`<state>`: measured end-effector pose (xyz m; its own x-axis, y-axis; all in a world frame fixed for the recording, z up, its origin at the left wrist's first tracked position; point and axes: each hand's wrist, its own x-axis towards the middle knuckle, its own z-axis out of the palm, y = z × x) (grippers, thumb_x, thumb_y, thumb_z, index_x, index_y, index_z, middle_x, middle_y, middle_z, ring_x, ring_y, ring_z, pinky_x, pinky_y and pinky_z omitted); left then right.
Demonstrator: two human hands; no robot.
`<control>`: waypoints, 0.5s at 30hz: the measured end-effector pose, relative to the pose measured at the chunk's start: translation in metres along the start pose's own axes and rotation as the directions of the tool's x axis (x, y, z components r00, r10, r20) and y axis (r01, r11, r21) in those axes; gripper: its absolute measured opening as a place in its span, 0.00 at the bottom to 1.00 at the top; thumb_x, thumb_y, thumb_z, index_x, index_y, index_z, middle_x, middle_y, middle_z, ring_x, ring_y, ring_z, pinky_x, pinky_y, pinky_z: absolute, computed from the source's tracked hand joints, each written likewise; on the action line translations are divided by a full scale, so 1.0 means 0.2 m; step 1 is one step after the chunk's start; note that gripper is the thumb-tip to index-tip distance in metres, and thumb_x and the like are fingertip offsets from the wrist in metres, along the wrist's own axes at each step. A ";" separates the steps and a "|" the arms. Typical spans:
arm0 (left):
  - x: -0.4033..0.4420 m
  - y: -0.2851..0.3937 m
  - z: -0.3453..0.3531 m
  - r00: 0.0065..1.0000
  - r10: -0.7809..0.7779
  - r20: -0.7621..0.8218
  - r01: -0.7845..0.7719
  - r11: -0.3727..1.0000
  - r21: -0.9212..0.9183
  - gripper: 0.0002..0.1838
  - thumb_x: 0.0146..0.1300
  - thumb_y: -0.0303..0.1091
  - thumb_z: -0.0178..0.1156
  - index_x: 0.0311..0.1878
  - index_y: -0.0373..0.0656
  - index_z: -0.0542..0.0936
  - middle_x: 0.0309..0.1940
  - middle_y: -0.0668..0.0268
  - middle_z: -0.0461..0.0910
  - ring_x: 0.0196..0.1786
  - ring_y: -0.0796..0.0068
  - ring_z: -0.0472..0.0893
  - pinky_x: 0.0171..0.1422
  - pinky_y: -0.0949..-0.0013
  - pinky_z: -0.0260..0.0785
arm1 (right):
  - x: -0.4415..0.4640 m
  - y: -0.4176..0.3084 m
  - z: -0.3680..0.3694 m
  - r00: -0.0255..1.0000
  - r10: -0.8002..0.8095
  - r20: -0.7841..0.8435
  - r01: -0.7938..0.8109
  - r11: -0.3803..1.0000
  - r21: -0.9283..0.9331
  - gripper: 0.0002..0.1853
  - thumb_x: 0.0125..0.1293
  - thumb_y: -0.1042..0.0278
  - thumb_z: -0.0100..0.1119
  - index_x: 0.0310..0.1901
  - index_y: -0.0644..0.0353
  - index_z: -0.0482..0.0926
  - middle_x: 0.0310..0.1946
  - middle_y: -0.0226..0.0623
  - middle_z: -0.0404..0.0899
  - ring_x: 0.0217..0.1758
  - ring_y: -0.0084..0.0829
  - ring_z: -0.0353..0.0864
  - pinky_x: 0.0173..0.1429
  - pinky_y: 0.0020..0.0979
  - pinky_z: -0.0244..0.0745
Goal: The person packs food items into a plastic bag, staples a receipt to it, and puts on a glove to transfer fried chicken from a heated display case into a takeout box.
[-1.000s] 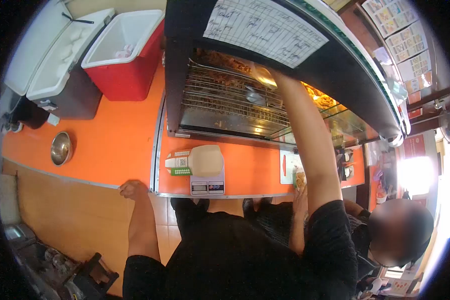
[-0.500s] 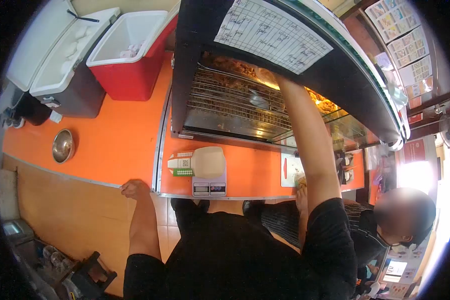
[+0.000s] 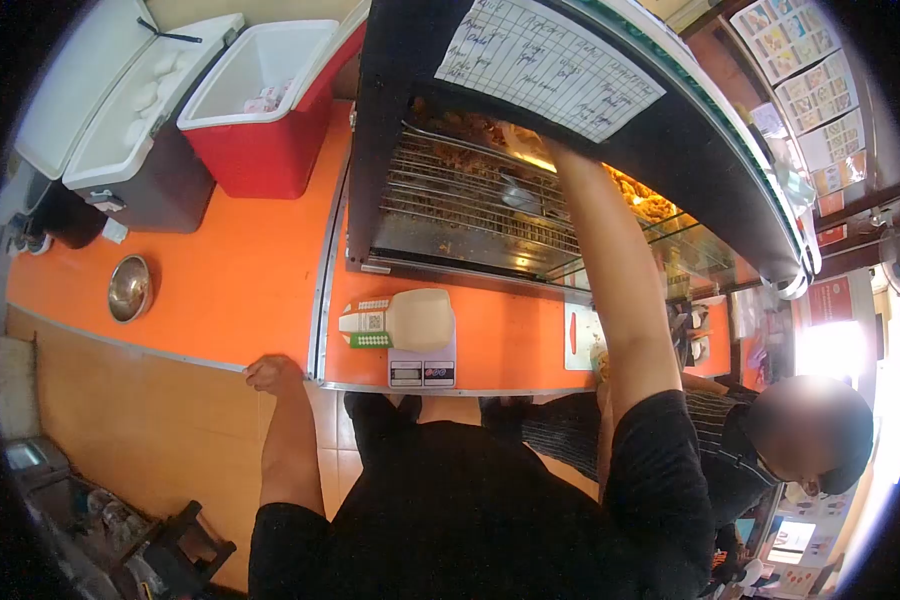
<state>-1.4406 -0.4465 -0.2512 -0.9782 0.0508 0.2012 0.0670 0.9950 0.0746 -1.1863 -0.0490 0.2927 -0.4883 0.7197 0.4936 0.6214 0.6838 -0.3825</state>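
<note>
My right arm reaches up into the lit display cabinet (image 3: 370, 170), over wire racks (image 3: 470, 200) with browned food at the back. My right hand (image 3: 532, 145) is blurred there, partly hidden under the cabinet's top edge, so its fingers cannot be made out. A metal utensil (image 3: 518, 193) lies on the rack below it. My left hand (image 3: 273, 375) hangs at the counter's front edge, fingers curled in, nothing visible in it. To its right, an open paper box (image 3: 420, 320) with a green and white printed flap rests on a digital scale (image 3: 422, 370).
At the left stand a red cooler (image 3: 255, 150), a grey cooler (image 3: 160, 190) and a metal bowl (image 3: 130, 288). A co-worker in a cap (image 3: 845, 450) stands at the right beside a white cutting board (image 3: 580, 345). A handwritten sheet (image 3: 550, 65) is on the cabinet.
The view has shifted slightly, so the counter items appear a little further right. My right hand stays inside the cabinet and my left stays at the counter edge. The co-worker's head has tilted.
</note>
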 end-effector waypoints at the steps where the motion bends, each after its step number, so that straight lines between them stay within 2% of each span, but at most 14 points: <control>1: 0.03 -0.01 0.21 0.987 -0.157 -0.031 0.156 0.988 -0.014 0.32 0.70 0.37 0.50 0.61 0.14 0.54 0.40 0.44 0.71 0.38 0.51 0.79 0.30 0.58 0.77 | 0.00 0.00 0.00 1.000 0.000 -0.003 0.000 1.000 0.000 0.28 0.75 0.49 0.49 0.74 0.43 0.63 0.74 0.41 0.64 0.75 0.42 0.63 0.73 0.39 0.64; 2: 0.04 -0.01 0.32 0.949 -0.310 -0.059 0.309 0.951 -0.033 0.31 0.70 0.36 0.50 0.61 0.14 0.54 0.41 0.45 0.71 0.37 0.52 0.79 0.30 0.57 0.78 | 0.00 0.00 -0.01 1.000 0.000 -0.006 0.000 1.000 0.000 0.28 0.75 0.49 0.49 0.73 0.43 0.63 0.73 0.41 0.64 0.75 0.42 0.64 0.73 0.39 0.64; 3: 0.03 0.00 0.28 0.948 -0.314 -0.056 0.313 0.949 -0.027 0.31 0.70 0.36 0.50 0.61 0.14 0.54 0.41 0.45 0.71 0.37 0.52 0.79 0.30 0.57 0.78 | 0.00 0.00 -0.01 1.000 0.000 -0.012 0.000 1.000 0.001 0.28 0.75 0.49 0.49 0.73 0.44 0.63 0.73 0.41 0.64 0.75 0.42 0.64 0.73 0.39 0.65; 5: 0.01 0.03 0.10 0.952 -0.059 -0.300 0.128 0.967 0.219 0.27 0.71 0.36 0.50 0.58 0.17 0.60 0.39 0.47 0.72 0.37 0.52 0.79 0.30 0.57 0.78 | 0.00 0.01 -0.01 1.000 -0.004 -0.020 0.004 1.000 0.003 0.28 0.75 0.49 0.50 0.73 0.44 0.64 0.73 0.41 0.64 0.75 0.42 0.64 0.73 0.39 0.65; 6: 0.00 0.02 0.06 0.952 -0.061 -0.299 0.132 0.966 0.223 0.27 0.71 0.36 0.50 0.58 0.17 0.60 0.39 0.47 0.72 0.37 0.52 0.79 0.30 0.57 0.78 | 0.00 0.01 0.00 1.000 -0.005 -0.026 0.005 1.000 0.005 0.28 0.75 0.49 0.50 0.73 0.44 0.64 0.73 0.41 0.64 0.75 0.42 0.64 0.73 0.39 0.65; 8: -0.01 0.01 0.00 0.954 0.061 -0.295 0.007 0.975 0.223 0.20 0.70 0.34 0.51 0.52 0.20 0.66 0.34 0.51 0.73 0.32 0.55 0.79 0.24 0.58 0.76 | 0.01 0.01 0.00 0.999 -0.010 -0.042 0.011 1.000 0.011 0.28 0.75 0.49 0.50 0.73 0.45 0.64 0.73 0.41 0.65 0.74 0.42 0.64 0.72 0.39 0.65; 9: 0.00 0.02 0.03 0.954 0.056 -0.295 0.012 0.975 0.224 0.20 0.70 0.34 0.51 0.52 0.20 0.66 0.34 0.51 0.73 0.32 0.55 0.79 0.24 0.58 0.76 | 0.02 0.02 0.01 0.998 -0.015 -0.054 0.015 1.000 0.013 0.28 0.75 0.49 0.50 0.73 0.45 0.64 0.73 0.41 0.65 0.74 0.42 0.64 0.72 0.39 0.65; 10: 0.02 0.05 0.09 0.933 -0.119 -0.340 0.173 0.976 0.134 0.20 0.70 0.34 0.52 0.50 0.20 0.67 0.33 0.52 0.74 0.30 0.56 0.78 0.25 0.60 0.75 | 0.02 0.02 0.01 0.998 -0.018 -0.066 0.019 1.000 0.020 0.28 0.75 0.49 0.50 0.73 0.45 0.64 0.73 0.41 0.65 0.74 0.42 0.64 0.72 0.39 0.66; 11: 0.01 0.04 0.11 0.933 -0.121 -0.339 0.177 0.975 0.137 0.20 0.70 0.34 0.52 0.50 0.20 0.67 0.33 0.52 0.74 0.30 0.56 0.78 0.25 0.60 0.75 | 0.02 0.02 0.01 0.997 -0.022 -0.077 0.024 0.999 0.025 0.28 0.75 0.49 0.50 0.73 0.45 0.64 0.73 0.41 0.65 0.74 0.42 0.64 0.72 0.39 0.66; 13: 0.01 0.03 0.14 0.897 -0.254 -0.362 0.277 0.961 0.011 0.19 0.72 0.36 0.51 0.48 0.23 0.69 0.32 0.50 0.75 0.30 0.55 0.79 0.26 0.58 0.76 | 0.03 0.02 0.01 0.994 -0.030 -0.105 0.035 0.999 0.042 0.28 0.75 0.49 0.50 0.73 0.45 0.65 0.73 0.40 0.65 0.74 0.42 0.65 0.72 0.39 0.66; 15: 0.00 0.00 0.16 0.909 -0.212 -0.358 0.221 0.975 -0.016 0.18 0.73 0.38 0.49 0.47 0.25 0.70 0.33 0.48 0.76 0.30 0.53 0.79 0.27 0.56 0.77 | 0.04 0.02 -0.01 0.992 -0.039 -0.119 0.045 0.998 0.048 0.28 0.75 0.49 0.50 0.73 0.46 0.65 0.73 0.40 0.65 0.74 0.42 0.65 0.72 0.39 0.66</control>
<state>-1.4462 -0.4445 -0.2828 -0.8336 -0.1960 0.5164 -0.1478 0.9800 0.1333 -1.1869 -0.0412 0.2964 -0.4357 0.6728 0.5980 0.5681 0.7208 -0.3971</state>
